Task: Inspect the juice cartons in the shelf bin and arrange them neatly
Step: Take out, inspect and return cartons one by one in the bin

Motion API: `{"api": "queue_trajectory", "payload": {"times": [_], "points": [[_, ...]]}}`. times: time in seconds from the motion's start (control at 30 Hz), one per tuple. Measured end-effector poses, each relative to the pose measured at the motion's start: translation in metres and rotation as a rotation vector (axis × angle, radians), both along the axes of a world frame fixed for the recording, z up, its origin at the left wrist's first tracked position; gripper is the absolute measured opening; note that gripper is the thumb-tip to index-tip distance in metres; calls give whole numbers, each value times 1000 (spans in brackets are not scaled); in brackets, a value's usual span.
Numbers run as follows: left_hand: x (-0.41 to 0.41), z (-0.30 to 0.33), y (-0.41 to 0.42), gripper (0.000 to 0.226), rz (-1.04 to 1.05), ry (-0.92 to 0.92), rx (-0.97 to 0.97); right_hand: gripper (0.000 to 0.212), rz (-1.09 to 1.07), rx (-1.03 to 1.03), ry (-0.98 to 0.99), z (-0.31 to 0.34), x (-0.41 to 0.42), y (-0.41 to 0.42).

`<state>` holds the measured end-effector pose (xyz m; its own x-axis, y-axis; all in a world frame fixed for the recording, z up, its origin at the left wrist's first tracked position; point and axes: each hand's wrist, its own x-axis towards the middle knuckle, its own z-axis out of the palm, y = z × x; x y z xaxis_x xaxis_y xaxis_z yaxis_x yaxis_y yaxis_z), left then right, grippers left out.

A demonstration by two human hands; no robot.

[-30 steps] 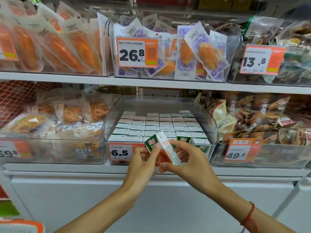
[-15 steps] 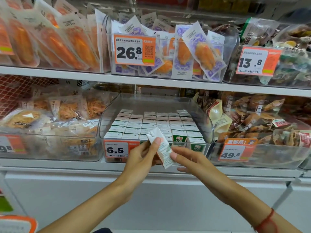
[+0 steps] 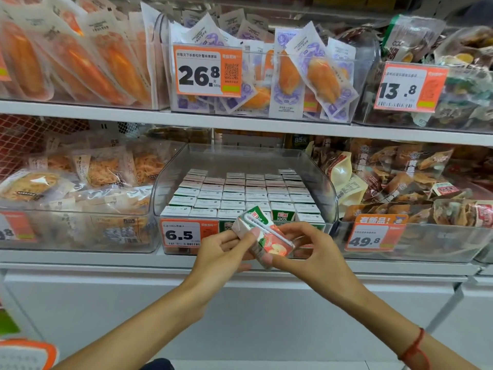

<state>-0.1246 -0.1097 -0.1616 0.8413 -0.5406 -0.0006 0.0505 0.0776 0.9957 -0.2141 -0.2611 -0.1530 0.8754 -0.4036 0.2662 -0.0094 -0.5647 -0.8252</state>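
Both my hands hold one juice carton (image 3: pixel 262 235) in front of the clear shelf bin (image 3: pixel 324 188).

I see my left hand (image 3: pixel 222 252) with its thumb pressed across the carton's side and the fingers curled behind it, while my right hand (image 3: pixel 313 252) pinches the lower right corner between thumb and fingertips. The carton is tilted, its top pointing up and left, with a wrapped straw running diagonally along the upper face; it hangs just before the bin's front wall, beside the 6.5 price tag (image 3: pixel 182 233). Inside the bin, the other cartons (image 3: pixel 240 193) stand upright in tidy rows, with what looks like a gap in the front row, though my hands partly hide it. A red cord (image 3: pixel 414 348) circles my right wrist.
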Motion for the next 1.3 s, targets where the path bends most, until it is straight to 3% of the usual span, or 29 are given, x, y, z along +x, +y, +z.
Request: {"api": "queue_trajectory", "payload": {"times": [0.17, 0.27, 0.53, 0.77, 1.1, 1.3], "points": [[7, 2, 9, 22, -13, 128, 30, 37, 172, 371, 75, 3, -2, -8], [8, 3, 12, 26, -65, 112, 19, 39, 214, 430, 72, 3, -4, -10], [5, 7, 9, 19, -150, -217, -17, 37, 200, 267, -10, 4, -6, -9], [1, 6, 12, 45, -70, -708, 197, 40, 204, 107, -225, 11, -11, -8], [-1, 8, 13, 48, 3, -847, 212, 46, 191, 30, -258, 11, -18, -8], [-2, 8, 11, 47, -78, -732, 168, 41, 143, 4, -293, 10, -18, -2]]}}
